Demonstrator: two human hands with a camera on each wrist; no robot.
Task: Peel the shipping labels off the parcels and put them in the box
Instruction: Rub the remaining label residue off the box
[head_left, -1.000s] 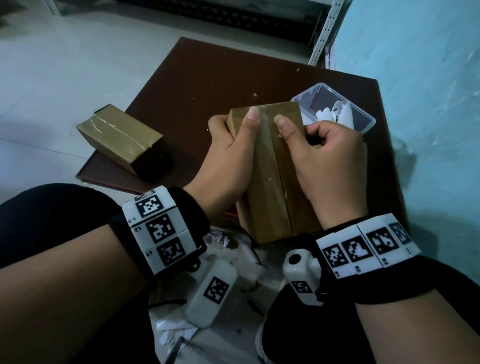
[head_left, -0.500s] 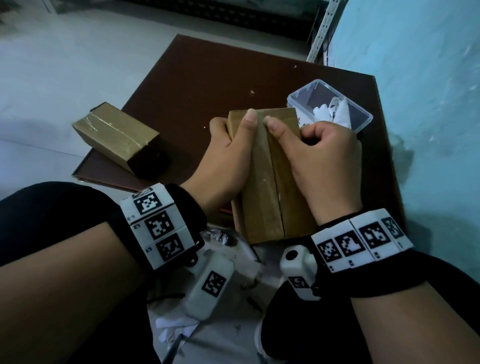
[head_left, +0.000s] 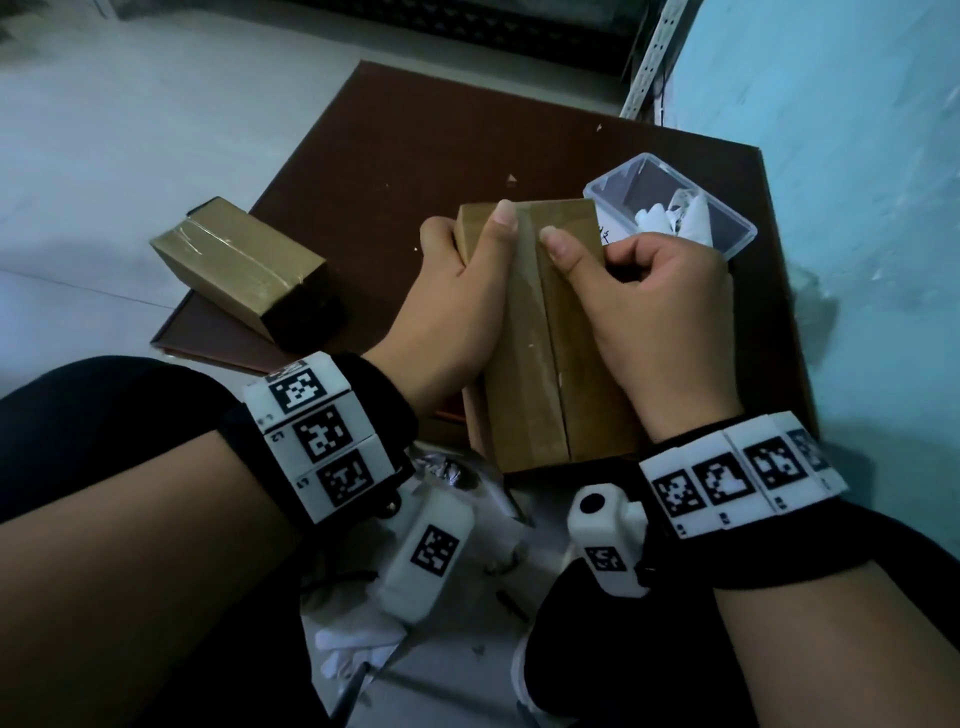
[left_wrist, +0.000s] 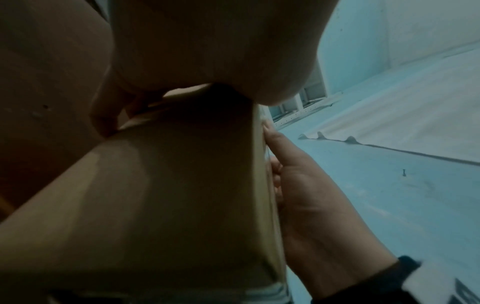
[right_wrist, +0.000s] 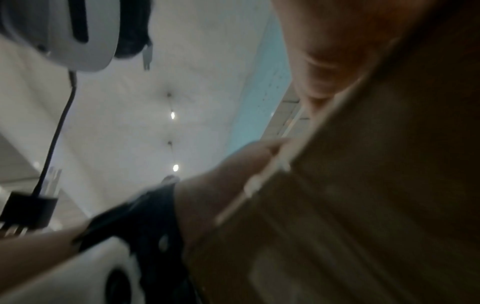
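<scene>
A brown taped parcel (head_left: 540, 364) is held upright over the near edge of the dark board. My left hand (head_left: 457, 296) grips its left side, thumb lying on the top face. My right hand (head_left: 649, 306) grips the right side with curled fingers, its thumb pressed near the centre tape seam. No label shows on the face I see. The left wrist view shows the parcel's side (left_wrist: 182, 195) with the right hand (left_wrist: 311, 205) against it. In the right wrist view the parcel (right_wrist: 363, 205) fills the blurred picture. A clear plastic box (head_left: 675, 202) with white label scraps stands behind the parcel.
A second brown parcel (head_left: 244, 270) lies on the board's left corner. The dark brown board (head_left: 415, 145) rests on a pale floor beside a blue wall (head_left: 857, 208). White paper scraps (head_left: 358, 639) lie on the floor between my knees.
The parcel and both hands have stayed nearly in place; my right thumb has slid slightly along the top face near the seam. The head view has shifted a little.
</scene>
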